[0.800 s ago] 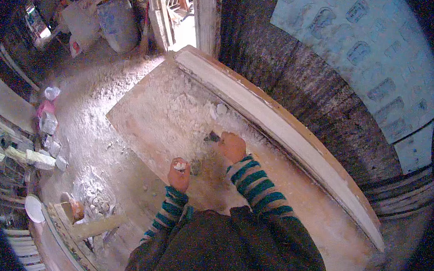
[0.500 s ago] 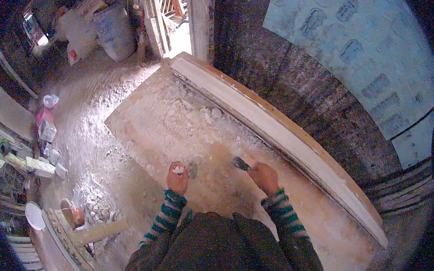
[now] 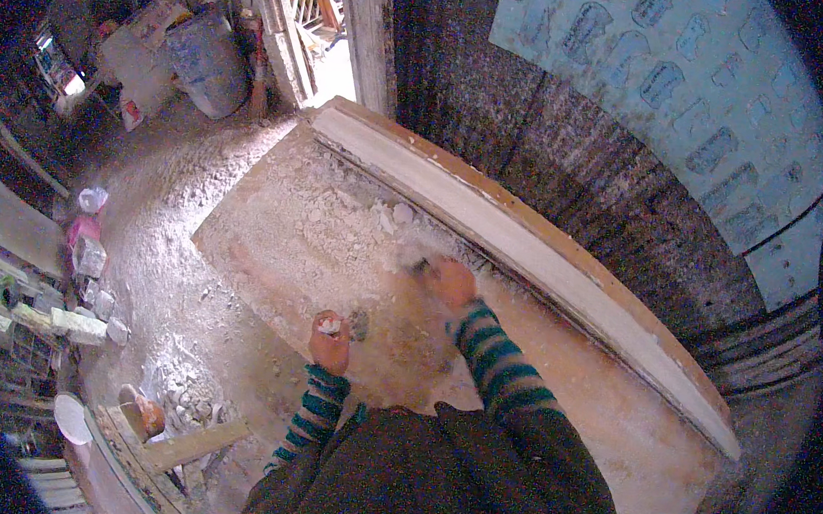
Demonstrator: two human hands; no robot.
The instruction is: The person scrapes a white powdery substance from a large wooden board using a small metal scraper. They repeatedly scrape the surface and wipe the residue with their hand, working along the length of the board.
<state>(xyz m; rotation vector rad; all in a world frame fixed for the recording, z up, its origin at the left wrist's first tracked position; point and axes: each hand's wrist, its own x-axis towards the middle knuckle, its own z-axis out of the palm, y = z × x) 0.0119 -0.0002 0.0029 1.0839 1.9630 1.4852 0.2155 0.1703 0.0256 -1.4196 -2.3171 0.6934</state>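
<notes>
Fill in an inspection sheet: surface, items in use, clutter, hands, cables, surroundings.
Surface: brown board, dusty, pale rubble toward its far end.
Job's things: dark-bladed tool, blurred; white lump; grey flat piece, unclear whether held.
Clutter: pale blocks at left.
Hands: left hand closed around the white lump; right hand gripping the dark-bladed tool.
Cables: nothing seen.
Surroundings: bright doorway, blue-grey bin, blue sheet at upper right.
</notes>
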